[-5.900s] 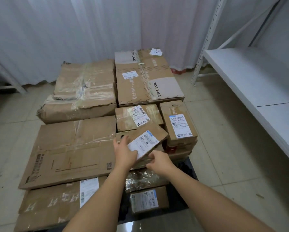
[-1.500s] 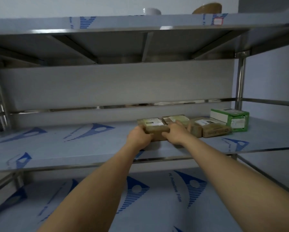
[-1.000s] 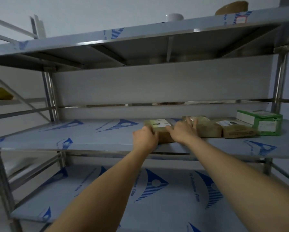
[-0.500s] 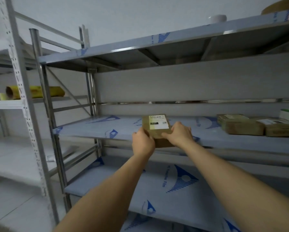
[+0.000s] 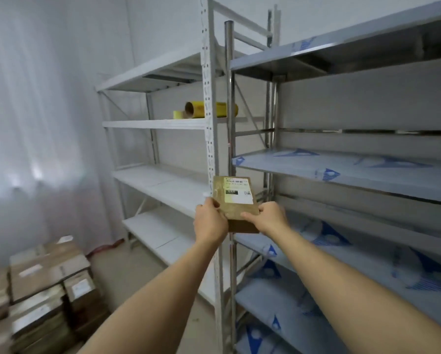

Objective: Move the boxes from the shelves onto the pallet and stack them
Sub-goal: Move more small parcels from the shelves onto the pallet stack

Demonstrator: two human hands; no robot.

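A small brown cardboard box (image 5: 237, 203) with a white shipping label hangs in the air in front of the shelf posts. My left hand (image 5: 210, 222) grips its near left edge and my right hand (image 5: 271, 217) grips its near right corner. The steel shelf (image 5: 342, 172) with blue-printed film is on the right. The stacked boxes on the pallet (image 5: 43, 282) lie at the lower left on the floor.
A white metal rack (image 5: 163, 185) stands behind the box, with a yellow roll (image 5: 209, 109) on an upper shelf. Two upright posts (image 5: 228, 123) rise just beyond the box. A white curtain (image 5: 35, 123) covers the left wall. Bare floor lies between rack and pallet.
The box has left the steel shelf and moved left with both hands. The view has swung left, so the other boxes on the shelf are out of sight and the pallet stack shows.
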